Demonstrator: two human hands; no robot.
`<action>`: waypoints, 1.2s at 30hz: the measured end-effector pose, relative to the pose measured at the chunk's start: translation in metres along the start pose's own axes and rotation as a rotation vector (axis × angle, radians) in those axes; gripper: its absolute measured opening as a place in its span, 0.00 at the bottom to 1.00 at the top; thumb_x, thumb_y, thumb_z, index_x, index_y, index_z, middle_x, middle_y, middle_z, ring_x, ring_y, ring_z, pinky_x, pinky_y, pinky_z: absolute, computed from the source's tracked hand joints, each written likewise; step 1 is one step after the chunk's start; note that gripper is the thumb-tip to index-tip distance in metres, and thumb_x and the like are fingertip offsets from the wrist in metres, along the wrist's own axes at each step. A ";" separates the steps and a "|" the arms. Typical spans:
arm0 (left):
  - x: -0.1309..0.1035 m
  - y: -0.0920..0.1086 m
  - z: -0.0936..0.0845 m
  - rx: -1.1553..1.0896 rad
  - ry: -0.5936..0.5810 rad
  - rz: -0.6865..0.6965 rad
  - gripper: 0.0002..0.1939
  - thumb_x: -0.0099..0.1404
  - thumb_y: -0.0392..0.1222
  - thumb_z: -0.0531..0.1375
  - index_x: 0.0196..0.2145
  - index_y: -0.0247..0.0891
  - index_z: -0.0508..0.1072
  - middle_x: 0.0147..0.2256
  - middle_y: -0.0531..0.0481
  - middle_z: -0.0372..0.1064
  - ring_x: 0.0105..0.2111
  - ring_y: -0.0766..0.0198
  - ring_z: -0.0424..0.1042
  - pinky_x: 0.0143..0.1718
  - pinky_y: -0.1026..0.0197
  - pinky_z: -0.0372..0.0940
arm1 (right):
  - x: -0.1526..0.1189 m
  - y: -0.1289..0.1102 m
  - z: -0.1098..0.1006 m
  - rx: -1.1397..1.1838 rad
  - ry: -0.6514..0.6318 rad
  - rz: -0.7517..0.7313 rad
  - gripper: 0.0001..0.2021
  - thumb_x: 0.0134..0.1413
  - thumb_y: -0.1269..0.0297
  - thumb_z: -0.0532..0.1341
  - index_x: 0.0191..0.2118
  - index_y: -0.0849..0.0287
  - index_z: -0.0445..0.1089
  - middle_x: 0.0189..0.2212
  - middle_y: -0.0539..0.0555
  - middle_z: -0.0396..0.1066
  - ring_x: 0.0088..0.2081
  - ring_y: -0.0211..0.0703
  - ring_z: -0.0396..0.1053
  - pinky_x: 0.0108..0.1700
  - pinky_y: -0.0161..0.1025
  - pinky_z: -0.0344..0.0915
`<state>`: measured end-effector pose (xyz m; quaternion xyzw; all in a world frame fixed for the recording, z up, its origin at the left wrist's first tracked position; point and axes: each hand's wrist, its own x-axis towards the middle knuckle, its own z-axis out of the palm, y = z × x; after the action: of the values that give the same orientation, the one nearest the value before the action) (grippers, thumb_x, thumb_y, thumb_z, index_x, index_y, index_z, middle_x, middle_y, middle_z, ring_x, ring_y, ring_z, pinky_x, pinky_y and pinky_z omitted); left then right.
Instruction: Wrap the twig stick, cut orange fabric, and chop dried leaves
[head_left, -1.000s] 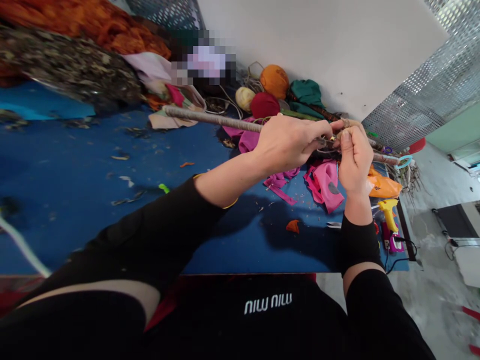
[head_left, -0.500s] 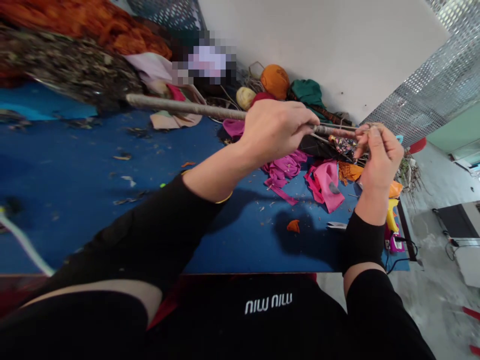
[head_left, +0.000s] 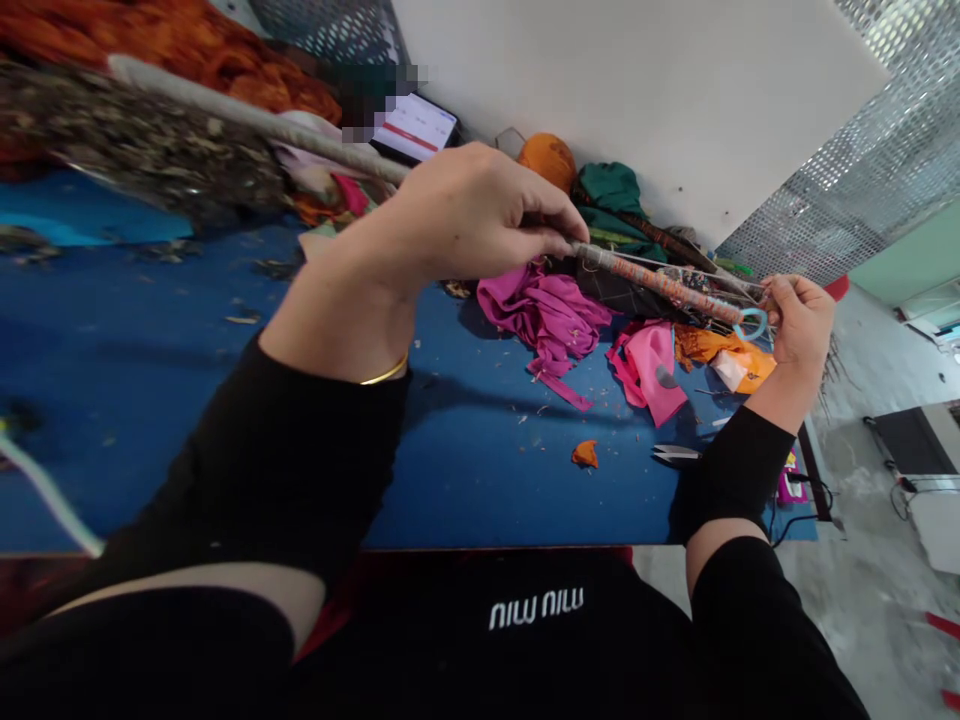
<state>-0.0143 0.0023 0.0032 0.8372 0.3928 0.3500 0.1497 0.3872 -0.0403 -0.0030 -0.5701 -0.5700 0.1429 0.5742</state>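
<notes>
A long stick (head_left: 255,122) slants across the table, its right part wrapped in grey and orange cord (head_left: 667,288). My left hand (head_left: 480,215) is closed around the stick near its middle, with the fingertips where the wrapping begins. A thin string (head_left: 690,268) runs taut from those fingertips to my right hand (head_left: 799,315), which pinches it beyond the stick's right end. A light-blue ring (head_left: 752,324) sits at that end, beside my right fingers.
On the blue table (head_left: 487,480) lie magenta cloth (head_left: 551,315), pink cloth (head_left: 649,370), an orange scrap (head_left: 585,454) and scissors (head_left: 676,453). A tablet (head_left: 420,128), an orange ball (head_left: 547,158) and green cloth (head_left: 611,190) stand along the white wall. Dried leaves (head_left: 150,140) are heaped at left.
The stick has tilted, its left end rising up and left. My left hand has shifted left; my right hand has moved right and slightly down, drawing the string out longer.
</notes>
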 end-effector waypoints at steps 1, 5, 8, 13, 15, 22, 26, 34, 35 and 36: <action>-0.001 0.000 -0.002 -0.035 -0.020 0.009 0.13 0.64 0.42 0.63 0.43 0.41 0.86 0.35 0.49 0.82 0.35 0.60 0.74 0.42 0.56 0.65 | 0.001 0.004 -0.001 -0.005 -0.023 0.019 0.19 0.52 0.46 0.73 0.27 0.56 0.72 0.22 0.45 0.65 0.21 0.32 0.56 0.24 0.36 0.54; -0.003 0.006 -0.007 -0.226 -0.023 0.044 0.13 0.63 0.49 0.64 0.40 0.41 0.85 0.34 0.49 0.81 0.33 0.61 0.72 0.42 0.54 0.66 | 0.007 0.020 0.008 -0.027 -0.022 0.067 0.19 0.52 0.46 0.71 0.25 0.54 0.69 0.20 0.44 0.62 0.21 0.34 0.56 0.24 0.36 0.54; -0.004 0.018 -0.001 -0.348 0.043 -0.005 0.13 0.63 0.49 0.65 0.40 0.40 0.85 0.32 0.48 0.81 0.32 0.59 0.72 0.39 0.53 0.67 | 0.009 0.025 0.024 -0.200 -0.025 0.011 0.17 0.52 0.50 0.71 0.24 0.55 0.70 0.21 0.45 0.67 0.25 0.37 0.61 0.31 0.39 0.64; -0.001 0.032 0.025 -0.477 0.084 -0.121 0.12 0.66 0.42 0.65 0.45 0.39 0.85 0.35 0.47 0.82 0.37 0.57 0.75 0.42 0.54 0.71 | -0.003 0.005 0.061 -0.299 -0.121 -0.282 0.15 0.64 0.49 0.63 0.39 0.55 0.80 0.40 0.54 0.81 0.45 0.45 0.76 0.56 0.48 0.71; 0.001 0.033 0.036 -0.515 0.092 -0.119 0.12 0.66 0.40 0.64 0.44 0.40 0.85 0.35 0.47 0.82 0.38 0.56 0.77 0.41 0.55 0.72 | -0.017 -0.009 0.083 -0.177 -0.223 -0.355 0.20 0.71 0.45 0.57 0.46 0.53 0.80 0.46 0.54 0.82 0.50 0.46 0.77 0.58 0.49 0.72; 0.004 0.030 0.051 -0.547 0.132 -0.099 0.11 0.68 0.38 0.62 0.44 0.40 0.84 0.35 0.47 0.82 0.36 0.60 0.79 0.42 0.57 0.75 | -0.072 -0.046 0.136 -0.080 -0.400 -0.420 0.21 0.74 0.43 0.55 0.40 0.54 0.74 0.32 0.50 0.75 0.36 0.41 0.74 0.46 0.43 0.76; 0.006 0.030 0.055 -0.569 0.153 -0.119 0.10 0.68 0.38 0.63 0.44 0.37 0.83 0.36 0.46 0.81 0.37 0.60 0.79 0.43 0.58 0.75 | -0.083 -0.055 0.134 -0.125 -0.130 -0.568 0.22 0.76 0.47 0.52 0.34 0.54 0.73 0.37 0.53 0.72 0.46 0.44 0.76 0.55 0.51 0.75; 0.009 0.028 0.081 -0.552 0.160 -0.090 0.12 0.69 0.37 0.61 0.49 0.37 0.80 0.36 0.47 0.80 0.37 0.60 0.79 0.40 0.58 0.74 | -0.094 -0.053 0.149 0.233 -0.144 -0.598 0.18 0.78 0.54 0.48 0.35 0.52 0.66 0.26 0.47 0.60 0.29 0.39 0.68 0.43 0.46 0.74; 0.009 0.027 0.083 -0.534 0.175 -0.091 0.14 0.69 0.37 0.61 0.51 0.38 0.79 0.36 0.48 0.80 0.37 0.60 0.80 0.41 0.58 0.74 | -0.096 -0.055 0.151 0.247 -0.105 -0.570 0.17 0.78 0.56 0.49 0.35 0.52 0.65 0.26 0.46 0.58 0.27 0.37 0.65 0.39 0.43 0.73; 0.009 0.028 0.086 -0.514 0.190 -0.093 0.16 0.69 0.37 0.61 0.53 0.39 0.77 0.37 0.48 0.80 0.38 0.60 0.80 0.42 0.58 0.74 | -0.099 -0.057 0.151 0.237 -0.070 -0.549 0.16 0.77 0.56 0.50 0.35 0.52 0.65 0.26 0.46 0.58 0.27 0.36 0.63 0.37 0.40 0.71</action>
<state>0.0653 -0.0069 -0.0391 0.7162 0.3411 0.5081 0.3355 0.2052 -0.0641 -0.0504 -0.3183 -0.7015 0.0676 0.6340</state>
